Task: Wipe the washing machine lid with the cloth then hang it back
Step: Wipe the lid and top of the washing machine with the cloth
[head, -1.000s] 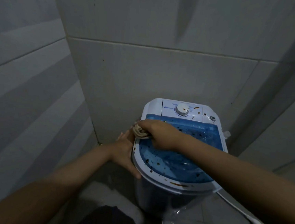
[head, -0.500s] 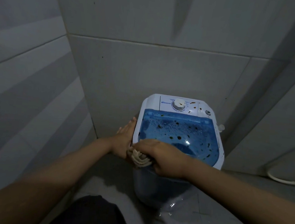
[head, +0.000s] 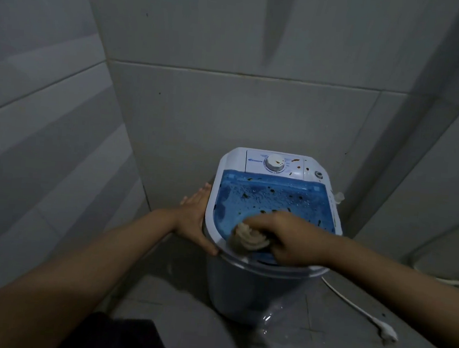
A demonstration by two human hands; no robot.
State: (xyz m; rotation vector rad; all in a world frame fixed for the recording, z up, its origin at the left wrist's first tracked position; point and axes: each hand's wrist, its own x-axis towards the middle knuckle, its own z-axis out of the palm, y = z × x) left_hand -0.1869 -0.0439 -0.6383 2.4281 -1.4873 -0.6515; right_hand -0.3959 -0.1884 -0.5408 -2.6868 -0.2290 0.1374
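A: From your head camera, what stands around the work?

B: Grey tiled walls (head: 228, 112) close in behind and to both sides; the washing machine (head: 251, 292) sits in the corner on a wet grey floor (head: 183, 308); a white cable (head: 350, 302) trails off its right side and ends in a plug (head: 388, 333) lying on the floor; another pale cord (head: 446, 280) curves at the far right edge; something dark (head: 114, 336) fills the bottom of the view, too dim to tell what. Nothing blocks your reach to the top.

A: And how does the lid look?

B: The lid (head: 270, 202) is translucent blue, closed flat inside a white rim; dark brown spots and water droplets are scattered across it, thickest toward the back and right; the white control panel (head: 276, 164) behind it carries a round dial (head: 275, 162) and a few brown spots of its own.

A: Where's the cloth, and what are your hands doing?

B: The cloth (head: 247, 239) is a pale, bunched wad pressed on the near left part of the lid, just inside the rim; your right hand (head: 294, 240) reaches in from the right, palm down, its grip curled tight around the cloth, which bulges out on the left; the hand is blurred. Your left hand (head: 193, 220) lies open and flat against the machine's left side, fingers extended toward the wall, thumb hooked along the near rim; it has hold of nothing.
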